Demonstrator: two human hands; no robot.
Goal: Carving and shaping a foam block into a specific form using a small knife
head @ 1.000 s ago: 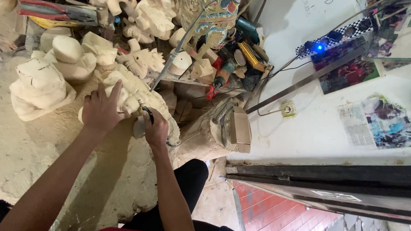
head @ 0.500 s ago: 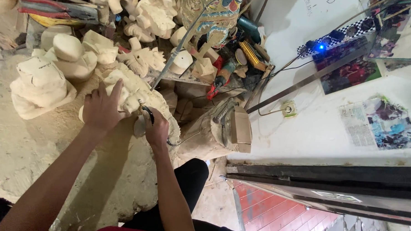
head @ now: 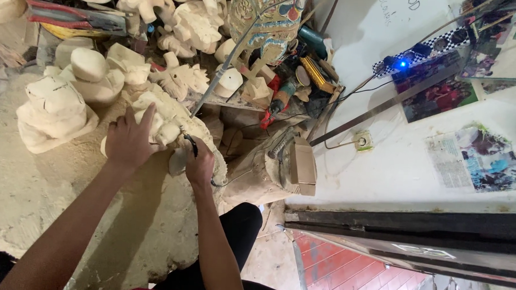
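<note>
A broad, dust-covered pale work surface [head: 44, 212] fills the lower left of the frame and gives the only open room; its ragged edge drops off at the lower centre beside the person's dark trouser leg [head: 237, 236]. The right half is a white wall [head: 394, 167] with a black metal frame [head: 409, 230] across the lower right. A crowd of unfinished pale wooden carvings [head: 188, 17] closes off the top left, and a painted, multicoloured carved figure [head: 268, 19] stands at the top centre.

The pale, unpainted wooden carving being worked [head: 167, 116] lies left of centre, hemmed in by a blocky pale carved figure [head: 53, 115] on its left and a dusty wooden stump [head: 257, 173] to its right. The left hand [head: 129, 143] lies flat on the carving's left part, fingers spread and pressed to the wood. The right hand [head: 200, 166] sits against the carving's lower right edge, fingers curled tight around a small dark-tipped tool [head: 188, 141] whose tip meets the wood between the 2 hands.

Most of the tool is hidden inside the fist, so its kind is unclear. The carving's lower side is covered by both hands. Both forearms are cut off by the bottom edge.
</note>
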